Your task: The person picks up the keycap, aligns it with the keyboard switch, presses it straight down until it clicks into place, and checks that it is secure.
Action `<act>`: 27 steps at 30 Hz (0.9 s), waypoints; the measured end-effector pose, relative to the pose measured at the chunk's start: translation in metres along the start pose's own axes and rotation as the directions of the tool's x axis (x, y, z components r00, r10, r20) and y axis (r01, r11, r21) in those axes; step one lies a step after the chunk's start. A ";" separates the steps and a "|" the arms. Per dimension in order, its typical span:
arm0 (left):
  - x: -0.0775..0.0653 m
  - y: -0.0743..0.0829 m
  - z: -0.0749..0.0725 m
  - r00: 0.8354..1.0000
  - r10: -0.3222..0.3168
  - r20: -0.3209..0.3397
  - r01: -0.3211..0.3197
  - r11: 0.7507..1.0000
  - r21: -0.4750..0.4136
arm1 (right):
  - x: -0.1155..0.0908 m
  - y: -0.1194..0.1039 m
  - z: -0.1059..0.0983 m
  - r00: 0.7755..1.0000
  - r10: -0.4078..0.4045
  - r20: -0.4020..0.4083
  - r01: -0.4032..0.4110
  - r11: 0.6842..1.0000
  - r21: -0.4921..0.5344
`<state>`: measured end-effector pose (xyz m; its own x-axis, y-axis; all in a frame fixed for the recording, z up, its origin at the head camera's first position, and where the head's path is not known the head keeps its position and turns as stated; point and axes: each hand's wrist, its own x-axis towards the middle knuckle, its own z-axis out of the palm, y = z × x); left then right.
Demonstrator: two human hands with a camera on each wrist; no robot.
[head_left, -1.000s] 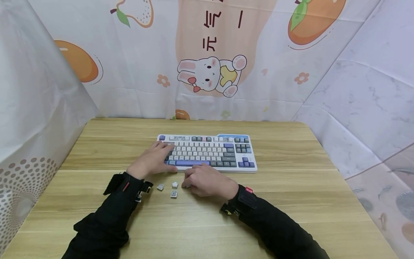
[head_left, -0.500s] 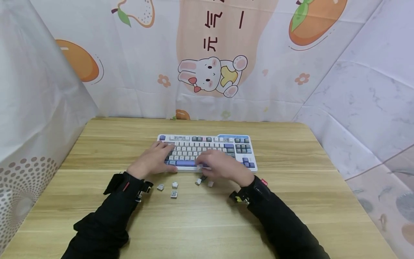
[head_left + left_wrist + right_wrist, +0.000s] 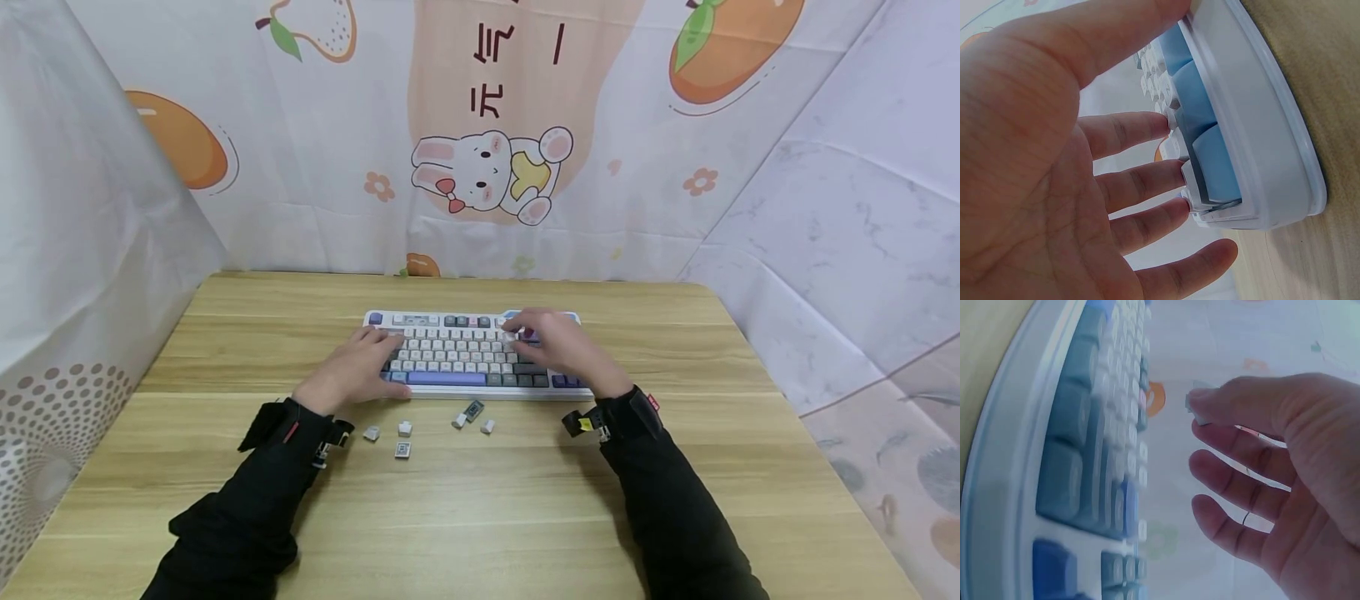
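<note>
A white mechanical keyboard (image 3: 447,379) with white, grey and purple keycaps lies near the middle of the table. My left hand (image 3: 352,371) rests on its left end, fingers extended onto the keys and thumb by the front edge. Light blue keycaps (image 3: 1194,103) show beside those fingers in the left wrist view. Over the keyboard's right part, my right hand (image 3: 558,342) pinches a small pale keycap (image 3: 1199,406) between thumb and index finger. The right wrist view shows this keycap held above the keys, its other fingers loosely bent.
Before the keyboard, loose keycaps lie in two clusters on the wooden table (image 3: 480,517): a left one with a white keycap (image 3: 405,428) and an overturned keycap (image 3: 402,450), and a right one with a dark keycap (image 3: 473,410). A printed curtain (image 3: 322,167) hangs behind.
My right hand has left the loose keycaps, lifted one and carried it up and right over the keyboard, uncovering the right cluster. The left hand has stayed in place.
</note>
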<state>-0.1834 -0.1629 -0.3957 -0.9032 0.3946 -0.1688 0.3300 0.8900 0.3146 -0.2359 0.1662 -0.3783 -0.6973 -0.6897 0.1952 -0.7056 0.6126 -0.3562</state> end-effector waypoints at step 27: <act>0.000 -0.001 0.001 1.000 -0.010 -0.002 0.010 1.000 -0.017 | -0.005 0.040 0.012 0.981 0.158 -0.113 -0.161 0.987 -0.014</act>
<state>-0.1836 -0.1633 -0.3970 -0.9070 0.3853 -0.1699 0.3164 0.8898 0.3289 -0.2593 0.1895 -0.4042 -0.8099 -0.5361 0.2381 -0.5860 0.7208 -0.3703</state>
